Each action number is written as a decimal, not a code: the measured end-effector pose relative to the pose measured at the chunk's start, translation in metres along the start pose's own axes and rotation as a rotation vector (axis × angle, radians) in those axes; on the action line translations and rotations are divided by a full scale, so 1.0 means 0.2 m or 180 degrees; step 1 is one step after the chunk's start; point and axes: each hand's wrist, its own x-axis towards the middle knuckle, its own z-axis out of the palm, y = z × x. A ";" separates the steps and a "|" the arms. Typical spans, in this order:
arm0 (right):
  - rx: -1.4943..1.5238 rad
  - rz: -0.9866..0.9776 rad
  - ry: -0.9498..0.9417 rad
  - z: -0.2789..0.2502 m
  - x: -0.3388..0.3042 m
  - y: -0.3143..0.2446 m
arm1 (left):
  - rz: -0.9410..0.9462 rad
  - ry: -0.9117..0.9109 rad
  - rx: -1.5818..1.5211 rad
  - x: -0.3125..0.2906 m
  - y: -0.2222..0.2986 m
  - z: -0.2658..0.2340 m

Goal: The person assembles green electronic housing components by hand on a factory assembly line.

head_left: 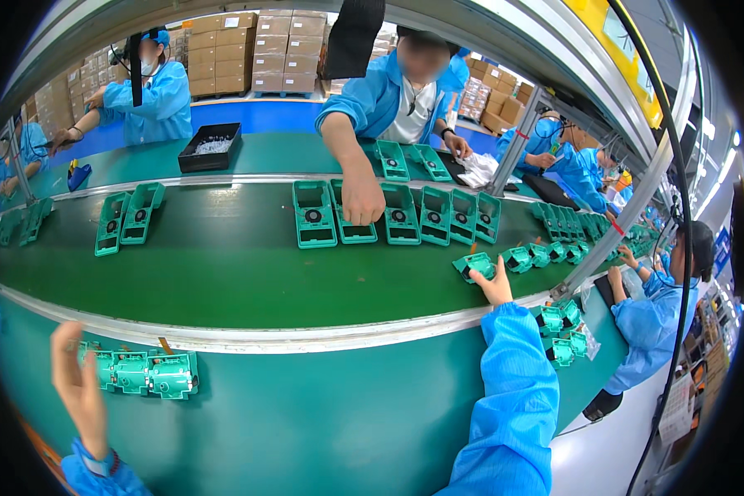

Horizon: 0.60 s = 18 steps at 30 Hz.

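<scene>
My right hand [494,286] reaches over the conveyor belt, thumb and fingers closed around a small green plastic housing [474,264]. More small green housings [518,259] stand in a row just to its right. On the near work surface, my left hand [78,382] is raised with its fingers stretched out, holding nothing. Right beside it, several green housings [174,376] sit side by side, with a thin brown strip sticking up from one. The left hand partly covers the leftmost of them.
Larger green casings with round black parts [312,215] line the far side of the belt [223,281]. Across it, a co-worker's hand [362,197] reaches onto one. A metal post [612,240] rises at the right, near more green housings [563,350]. A black tray [210,147] stands opposite.
</scene>
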 end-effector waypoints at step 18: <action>-0.0116 -0.2192 -0.0851 0.47 -0.77 -0.83 | -0.1812 -0.2463 -0.2974 -0.41 0.17 0.93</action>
